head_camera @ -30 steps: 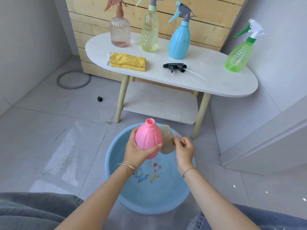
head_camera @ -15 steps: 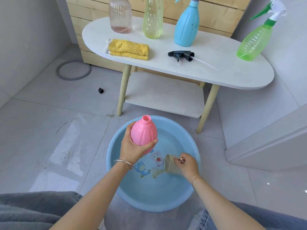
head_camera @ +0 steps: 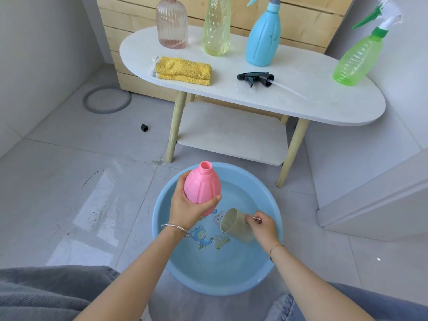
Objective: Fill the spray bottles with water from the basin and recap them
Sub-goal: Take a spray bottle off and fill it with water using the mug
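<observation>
Two hands are busy over the round light-blue plastic basin (head_camera: 154, 230) on the floor. The left hand (head_camera: 185, 205) is wrapped round the belly of the uncapped pink plastic bottle (head_camera: 202, 186), holding it upright above the basin's far-left side. The right hand (head_camera: 262, 225) is closed on the beige plastic cup (head_camera: 234, 225), which is tipped on its side low in the basin with its mouth toward the bottle.

My guess is the bottle is light, thin and a bit squashy now, and it'll get heavier and slicker once wet. Gripping the wide belly makes sense, and the narrow neck will want a slow pour.

Its black trigger sprayer head (head_camera: 256, 79) lies on the white oval desk (head_camera: 301, 107) beyond the basin, so recapping isn't done.

Hard to see:
- The pink plastic is opaque, so there's no telling the fill level.
- The cup might be dipping under the water, but I honestly can't tell.
- The fingers hide any cup handle.
- The ribbed clear pink bottle (head_camera: 171, 24) and yellow-green bottle (head_camera: 216, 28) on the desk are cut off at the top.
</observation>
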Demonstrator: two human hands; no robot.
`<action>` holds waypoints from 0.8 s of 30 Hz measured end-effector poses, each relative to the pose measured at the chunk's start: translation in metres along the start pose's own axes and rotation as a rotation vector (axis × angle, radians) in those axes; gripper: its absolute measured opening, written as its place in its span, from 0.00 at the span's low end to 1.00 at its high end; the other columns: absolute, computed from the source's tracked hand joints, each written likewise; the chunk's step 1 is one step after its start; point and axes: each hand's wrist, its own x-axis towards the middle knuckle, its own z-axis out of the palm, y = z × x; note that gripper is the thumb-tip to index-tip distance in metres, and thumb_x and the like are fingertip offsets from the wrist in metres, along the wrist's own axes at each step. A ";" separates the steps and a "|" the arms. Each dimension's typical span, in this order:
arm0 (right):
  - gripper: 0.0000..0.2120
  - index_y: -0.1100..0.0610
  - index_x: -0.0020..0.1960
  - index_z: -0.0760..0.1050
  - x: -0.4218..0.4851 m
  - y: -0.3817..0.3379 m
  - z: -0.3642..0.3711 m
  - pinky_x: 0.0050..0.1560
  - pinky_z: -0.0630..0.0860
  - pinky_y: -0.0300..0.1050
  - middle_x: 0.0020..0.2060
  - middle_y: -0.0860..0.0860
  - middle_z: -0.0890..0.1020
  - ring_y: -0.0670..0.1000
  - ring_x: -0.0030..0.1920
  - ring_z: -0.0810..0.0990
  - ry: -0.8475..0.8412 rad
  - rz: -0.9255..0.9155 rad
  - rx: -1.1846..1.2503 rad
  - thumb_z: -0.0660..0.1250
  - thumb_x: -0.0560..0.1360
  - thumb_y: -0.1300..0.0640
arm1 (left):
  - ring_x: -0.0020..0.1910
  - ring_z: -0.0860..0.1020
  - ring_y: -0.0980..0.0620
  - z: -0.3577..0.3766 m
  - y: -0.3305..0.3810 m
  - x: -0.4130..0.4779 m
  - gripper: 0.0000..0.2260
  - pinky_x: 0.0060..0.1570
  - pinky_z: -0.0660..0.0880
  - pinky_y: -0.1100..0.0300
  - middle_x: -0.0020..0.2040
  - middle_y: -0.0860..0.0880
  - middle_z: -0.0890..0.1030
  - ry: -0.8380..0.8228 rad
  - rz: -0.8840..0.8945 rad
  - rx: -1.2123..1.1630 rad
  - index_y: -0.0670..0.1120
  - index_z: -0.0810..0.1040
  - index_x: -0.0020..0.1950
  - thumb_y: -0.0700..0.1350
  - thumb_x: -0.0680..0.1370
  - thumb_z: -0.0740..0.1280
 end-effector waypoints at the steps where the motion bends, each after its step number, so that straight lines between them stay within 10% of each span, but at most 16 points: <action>1: 0.20 0.54 0.30 0.60 0.000 -0.005 -0.003 0.31 0.58 0.39 0.26 0.48 0.62 0.49 0.31 0.60 0.011 0.036 0.073 0.68 0.73 0.61 | 0.49 0.76 0.58 0.000 0.001 0.000 0.34 0.30 0.74 0.73 0.54 0.55 0.76 0.003 -0.001 0.000 0.60 0.68 0.58 0.51 0.58 0.82; 8: 0.13 0.56 0.35 0.67 -0.008 -0.075 -0.044 0.52 0.73 0.46 0.34 0.53 0.67 0.51 0.36 0.72 0.013 0.041 0.436 0.71 0.71 0.58 | 0.53 0.76 0.59 -0.006 0.013 -0.004 0.36 0.38 0.75 0.71 0.56 0.60 0.75 0.043 0.030 -0.010 0.66 0.66 0.57 0.60 0.54 0.79; 15: 0.19 0.56 0.31 0.62 -0.037 -0.174 -0.112 0.51 0.75 0.46 0.21 0.44 0.69 0.45 0.31 0.75 -0.039 -0.221 0.498 0.69 0.74 0.62 | 0.52 0.77 0.59 -0.005 0.026 -0.013 0.36 0.39 0.76 0.70 0.54 0.59 0.76 0.025 0.076 -0.014 0.64 0.68 0.57 0.62 0.52 0.78; 24: 0.18 0.54 0.29 0.65 -0.081 -0.218 -0.145 0.47 0.72 0.44 0.30 0.54 0.72 0.53 0.37 0.74 -0.050 -0.430 0.444 0.75 0.66 0.58 | 0.51 0.75 0.66 0.005 0.035 -0.024 0.34 0.43 0.78 0.65 0.53 0.63 0.76 -0.108 0.179 0.088 0.62 0.69 0.57 0.49 0.59 0.83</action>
